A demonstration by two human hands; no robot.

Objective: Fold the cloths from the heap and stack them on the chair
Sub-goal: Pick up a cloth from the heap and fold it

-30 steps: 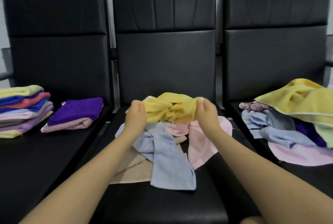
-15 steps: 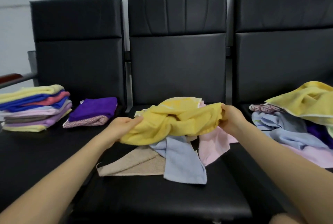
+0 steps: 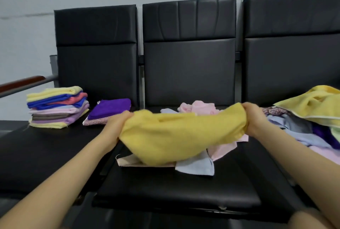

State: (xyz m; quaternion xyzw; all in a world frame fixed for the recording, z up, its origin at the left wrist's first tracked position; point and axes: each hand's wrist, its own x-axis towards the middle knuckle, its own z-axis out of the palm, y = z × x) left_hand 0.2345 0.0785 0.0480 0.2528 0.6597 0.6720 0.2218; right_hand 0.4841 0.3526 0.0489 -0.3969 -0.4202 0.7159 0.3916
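Cloth: yellow cloth [image 3: 176,136] stretched above the middle chair [image 3: 176,188], over loose cloths.
Left hand [image 3: 117,123]: fingers closed on its left end.
Right hand [image 3: 253,118]: fingers closed on its right end.
Stack [image 3: 57,107]: folded, left of the middle chair.
Heap [image 3: 309,118]: right of the middle chair.

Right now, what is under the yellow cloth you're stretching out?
Under the yellow cloth, held by the left hand and right hand, pink, light blue and beige cloths poke out on the middle seat. Whatever lies beneath its centre is covered.
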